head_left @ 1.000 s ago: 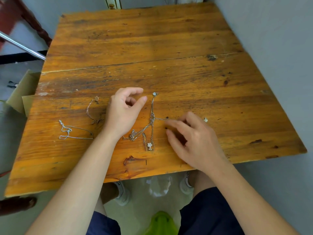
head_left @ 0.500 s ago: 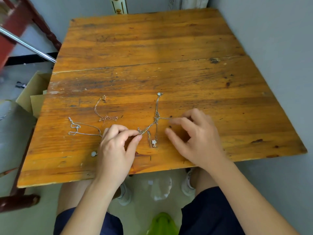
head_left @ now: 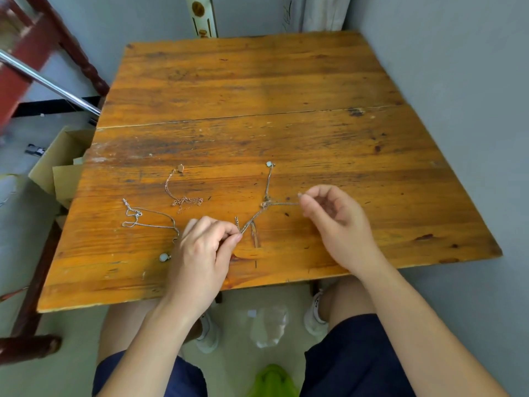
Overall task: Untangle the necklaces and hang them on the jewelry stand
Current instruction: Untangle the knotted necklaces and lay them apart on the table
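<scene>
A knot of thin chains (head_left: 266,205) lies near the middle of the wooden table (head_left: 257,90). From it one strand runs up to a small pale pendant (head_left: 269,164). My left hand (head_left: 203,253) pinches a strand low and left of the knot. My right hand (head_left: 337,222) pinches another strand to the right of it. Both strands are pulled taut. A rose-gold chain (head_left: 179,193) and a silver chain (head_left: 143,217) lie loose at the left, with a round pale pendant (head_left: 163,257) near my left wrist. No jewelry stand is in view.
An open cardboard box (head_left: 57,167) sits off the table's left edge. A metal rod (head_left: 48,83) and red wooden furniture (head_left: 20,53) stand at the far left. Grey walls close the right side and the back. My knees are under the front edge.
My left hand dropped from above the tangle to its lower left and took hold of a strand. My right hand lifted its fingers while pinching a strand. The chains are now stretched.
</scene>
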Tool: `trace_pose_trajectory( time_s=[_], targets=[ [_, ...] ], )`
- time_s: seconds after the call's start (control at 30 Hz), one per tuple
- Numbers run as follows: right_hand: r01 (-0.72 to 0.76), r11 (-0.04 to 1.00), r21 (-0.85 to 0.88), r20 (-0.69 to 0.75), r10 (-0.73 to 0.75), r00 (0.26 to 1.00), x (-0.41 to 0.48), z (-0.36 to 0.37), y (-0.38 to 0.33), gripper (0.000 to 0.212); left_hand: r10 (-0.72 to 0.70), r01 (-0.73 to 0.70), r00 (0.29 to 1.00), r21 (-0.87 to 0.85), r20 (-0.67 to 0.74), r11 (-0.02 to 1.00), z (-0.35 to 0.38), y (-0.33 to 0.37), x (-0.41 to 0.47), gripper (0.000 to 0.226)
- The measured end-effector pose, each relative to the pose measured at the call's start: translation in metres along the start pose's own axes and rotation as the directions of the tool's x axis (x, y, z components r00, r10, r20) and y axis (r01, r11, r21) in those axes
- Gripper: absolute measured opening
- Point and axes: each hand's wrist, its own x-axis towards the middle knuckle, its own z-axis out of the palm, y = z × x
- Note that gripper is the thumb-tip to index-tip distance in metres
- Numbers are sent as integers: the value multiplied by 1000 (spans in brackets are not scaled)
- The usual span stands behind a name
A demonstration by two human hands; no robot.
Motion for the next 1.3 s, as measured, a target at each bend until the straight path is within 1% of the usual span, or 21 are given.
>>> trace_pose_trajectory(
  time_s=[0.07,0.2,0.27,0.33,0.4,0.47,0.53,0.6,0.63,0.7,0.77,0.83,0.93,0.97,1.0,1.03,1.1,1.13,1.17,1.23,1.3],
  targets=[
    [-83,991,106,-59,90,994,6,-6,-2,11,15,-15,1000,1,9,1000,0,1,-2,4],
    [-166,965,202,-137,196,971,10,-10,1,11,60,-60,997,-3,48,998,-1,5,-5,11],
    [-197,959,202,-170,233,958,11,-10,3,8,85,-84,993,-14,80,996,-3,6,-6,14],
    [-213,963,166,-184,242,953,12,-11,3,6,109,-106,987,-26,115,994,-6,8,-6,22],
    [-185,981,55,-188,192,963,13,-10,3,9,97,-90,985,-52,145,995,-8,9,-3,29],
    [-90,981,-172,-183,58,981,15,-9,4,15,71,-59,989,-93,130,994,-9,11,7,34],
    [17,904,-426,-145,-87,986,17,-9,5,24,64,-56,996,-115,64,992,-6,15,22,30],
    [60,815,-576,-78,-128,989,19,-10,7,35,56,-54,998,-94,15,994,0,23,39,22],
    [63,784,-617,-52,-120,991,21,-11,8,37,58,-57,998,-81,9,995,3,27,47,20],
    [65,748,-660,-26,-109,994,23,-13,8,36,70,-68,997,-50,35,996,9,34,60,23],
    [66,743,-666,-14,-100,995,27,-16,6,29,77,-77,994,-3,80,997,14,37,66,24],
    [43,753,-657,-11,-67,998,30,-19,2,24,81,-84,992,20,96,996,17,36,68,19],
    [33,749,-662,8,-37,999,33,-23,-1,22,58,-55,992,-25,109,998,19,34,68,10],
    [43,757,-653,11,-47,999,33,-23,-1,21,33,-26,992,-61,125,998,18,33,69,8],
    [47,787,-615,0,-60,998,33,-22,-3,20,5,10,989,-103,145,995,18,32,70,7],
    [39,847,-531,-26,-62,998,33,-21,-6,20,-22,47,986,-150,167,988,17,31,71,6],
    [25,963,-269,-60,-43,997,35,-19,-15,21,-66,111,978,-229,195,967,14,28,73,4],
    [28,987,-156,-62,-38,997,36,-19,-20,21,-80,131,977,-260,198,957,13,26,74,2],
    [31,997,-66,-57,-34,998,38,-18,-25,22,-87,143,976,-289,198,946,12,25,76,3],
    [18,997,72,-34,-15,999,42,-18,-31,23,-79,147,974,-327,214,934,10,24,79,16],
    [-4,991,132,-14,6,1000,46,-18,-35,23,-58,142,965,-323,257,936,10,27,83,29]
  ],
)
